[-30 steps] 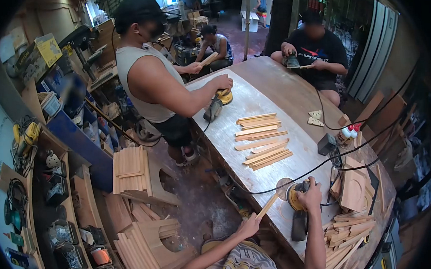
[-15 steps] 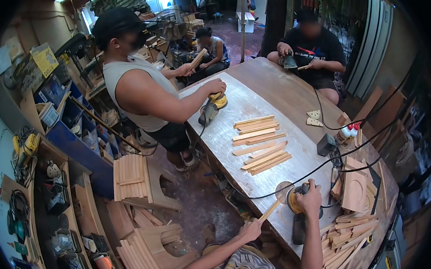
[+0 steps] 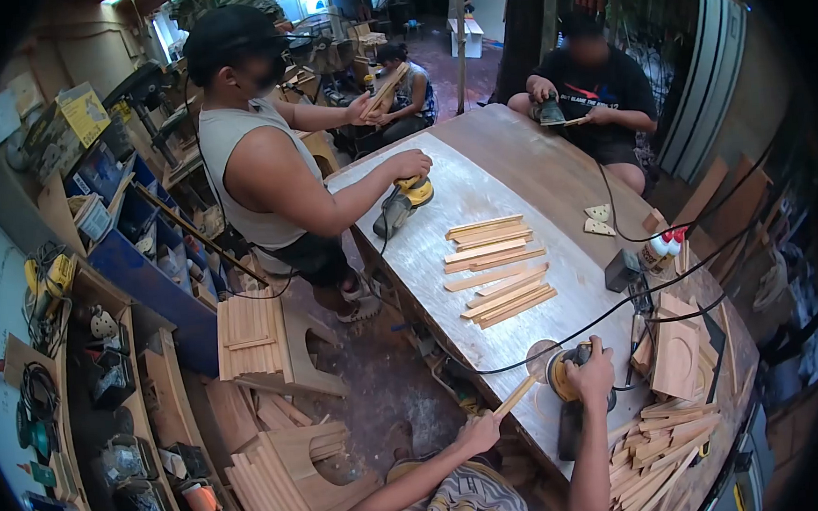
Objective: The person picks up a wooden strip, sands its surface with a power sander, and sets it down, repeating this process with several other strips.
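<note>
My left hand is closed around the lower end of a narrow wooden strip, which slants up over the near edge of the table. Just right of the strip's far end, my right hand grips the top of a yellow and black orbital sander. The sander is tipped on its side, its round pad turned toward the strip. A tan disc lies by the pad on the metal-topped table. Rows of wooden strips lie farther up the table.
Loose strips are heaped right of my right arm. A black cord crosses the table. A standing person rests a hand on another sander; a seated person sands at the far end. Stools with stacked strips stand left.
The wooden strip in my left hand has moved slightly up and right. The standing person has raised the wood in their hand. My right hand keeps its hold on the sander.
</note>
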The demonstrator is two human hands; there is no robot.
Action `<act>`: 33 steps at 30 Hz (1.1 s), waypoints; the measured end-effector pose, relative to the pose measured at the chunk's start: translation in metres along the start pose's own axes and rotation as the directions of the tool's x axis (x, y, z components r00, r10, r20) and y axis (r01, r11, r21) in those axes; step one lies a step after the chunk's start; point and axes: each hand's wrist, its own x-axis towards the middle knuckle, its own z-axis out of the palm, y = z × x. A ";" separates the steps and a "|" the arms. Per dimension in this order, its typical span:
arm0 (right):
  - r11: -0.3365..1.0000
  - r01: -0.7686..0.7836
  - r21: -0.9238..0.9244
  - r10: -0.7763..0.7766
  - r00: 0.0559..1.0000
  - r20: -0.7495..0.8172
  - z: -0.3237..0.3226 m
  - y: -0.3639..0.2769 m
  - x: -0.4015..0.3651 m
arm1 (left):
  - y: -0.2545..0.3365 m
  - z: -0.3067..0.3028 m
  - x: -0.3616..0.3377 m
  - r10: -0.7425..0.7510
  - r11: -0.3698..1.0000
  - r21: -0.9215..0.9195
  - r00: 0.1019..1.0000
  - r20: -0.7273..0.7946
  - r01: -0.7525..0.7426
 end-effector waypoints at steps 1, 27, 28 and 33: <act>1.000 0.003 -0.002 -0.003 1.000 -0.001 0.001 0.001 -0.001 | 0.000 0.001 0.000 0.004 1.000 -0.015 1.000 0.002 -0.004; 0.978 0.134 0.161 -0.150 0.984 0.097 -0.033 0.010 -0.060 | -0.023 0.008 0.001 0.072 0.997 0.030 0.997 -0.027 -0.071; 0.981 0.114 0.159 -0.134 0.984 0.121 -0.031 0.012 -0.066 | -0.024 0.011 0.004 0.100 0.994 0.040 0.993 -0.069 -0.098; 0.923 0.323 0.207 -0.321 0.946 -0.045 -0.026 0.016 -0.070 | -0.015 0.006 -0.012 0.169 0.986 0.040 0.977 -0.129 -0.165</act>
